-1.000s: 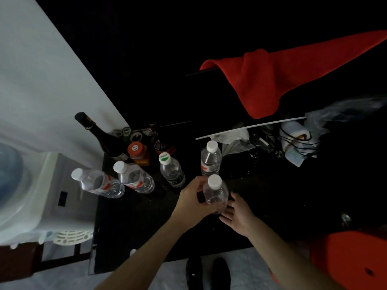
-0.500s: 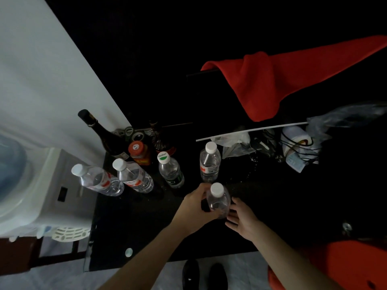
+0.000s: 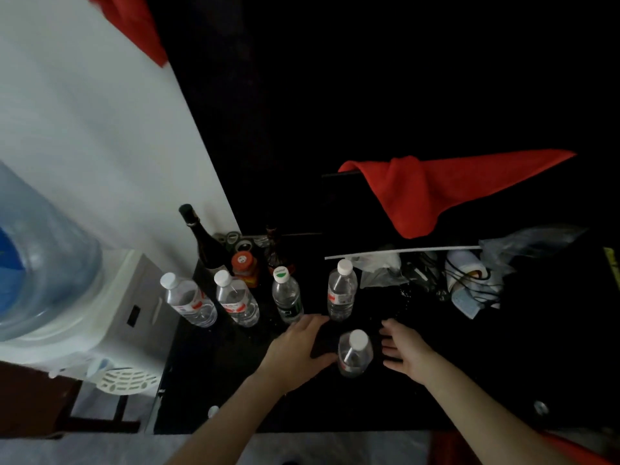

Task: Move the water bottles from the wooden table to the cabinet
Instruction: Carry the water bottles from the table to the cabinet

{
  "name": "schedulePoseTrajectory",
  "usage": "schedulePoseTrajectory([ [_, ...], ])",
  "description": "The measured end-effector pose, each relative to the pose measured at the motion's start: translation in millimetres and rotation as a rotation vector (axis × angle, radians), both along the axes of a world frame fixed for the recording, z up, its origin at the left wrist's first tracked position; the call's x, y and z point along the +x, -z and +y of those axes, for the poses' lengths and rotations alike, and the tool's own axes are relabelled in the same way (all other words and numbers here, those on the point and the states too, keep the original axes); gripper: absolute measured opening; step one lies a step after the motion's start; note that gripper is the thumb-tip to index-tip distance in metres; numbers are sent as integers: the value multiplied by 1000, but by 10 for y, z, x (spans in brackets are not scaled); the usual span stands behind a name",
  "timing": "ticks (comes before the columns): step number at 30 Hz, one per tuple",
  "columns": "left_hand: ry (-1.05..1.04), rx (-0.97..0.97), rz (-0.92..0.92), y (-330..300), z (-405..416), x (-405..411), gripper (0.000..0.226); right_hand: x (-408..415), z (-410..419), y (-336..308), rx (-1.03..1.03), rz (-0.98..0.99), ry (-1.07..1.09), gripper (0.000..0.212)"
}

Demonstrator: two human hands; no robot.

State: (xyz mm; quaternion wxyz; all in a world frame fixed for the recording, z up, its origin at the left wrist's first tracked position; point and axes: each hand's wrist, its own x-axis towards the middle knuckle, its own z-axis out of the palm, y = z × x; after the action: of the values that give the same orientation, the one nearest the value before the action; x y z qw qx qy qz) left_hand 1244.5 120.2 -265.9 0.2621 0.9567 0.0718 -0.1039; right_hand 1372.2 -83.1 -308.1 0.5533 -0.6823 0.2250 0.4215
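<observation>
A clear water bottle with a white cap [image 3: 355,354] stands upright on the black glossy cabinet top [image 3: 214,374], near its front edge. My left hand [image 3: 297,352] is open just left of it, thumb close to the bottle's side. My right hand [image 3: 406,352] is open just right of it, fingers spread and not touching. Behind stand more water bottles: two white-capped ones at the left [image 3: 189,300] [image 3: 236,302], a green-capped one [image 3: 287,295] and another white-capped one [image 3: 341,290].
A dark wine bottle [image 3: 201,236] and an orange-lidded jar [image 3: 245,266] stand at the back left. A water dispenser [image 3: 50,263] is at the left. A red cloth [image 3: 436,186], plastic bags [image 3: 382,266] and a roll with cables [image 3: 469,276] lie at the back right.
My left hand has let go of the front bottle, which now stands on the black top. Both hands have opened and drawn slightly apart. The view has tilted upward.
</observation>
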Motion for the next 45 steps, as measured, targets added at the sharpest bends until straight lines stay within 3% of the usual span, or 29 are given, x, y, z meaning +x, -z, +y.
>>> schedulePoseTrajectory([
  [5, -98, 211, -99, -381, 261, -142, 65, 41, 148, -524, -46, -160, -201, 41],
  [9, -185, 357, -129, -630, 481, -304, 70, -49, 421, -918, -128, -416, -479, 15],
  [13, -246, 435, -133, -834, 706, -594, 74, -274, 821, -1222, -253, -676, -839, 22],
  [15, -284, 465, -130, -921, 812, -817, 77, -453, 1051, -1312, -296, -762, -980, 59],
  [17, -346, 487, -122, -996, 911, -1098, 78, -694, 1300, -1374, -328, -886, -1065, 75],
  [25, -614, 475, -32, -1283, 1194, -2467, 76, -1871, 2140, -1586, -300, -1243, -1369, 78],
  [35, -1044, 493, 31, -1474, 1271, -4239, 83, -3457, 3183, -1793, -33, -1513, -1758, 79],
  [45, -1558, 494, 185, -1426, 766, -5576, 80, -5001, 3708, -1789, 392, -1584, -2189, 78],
])
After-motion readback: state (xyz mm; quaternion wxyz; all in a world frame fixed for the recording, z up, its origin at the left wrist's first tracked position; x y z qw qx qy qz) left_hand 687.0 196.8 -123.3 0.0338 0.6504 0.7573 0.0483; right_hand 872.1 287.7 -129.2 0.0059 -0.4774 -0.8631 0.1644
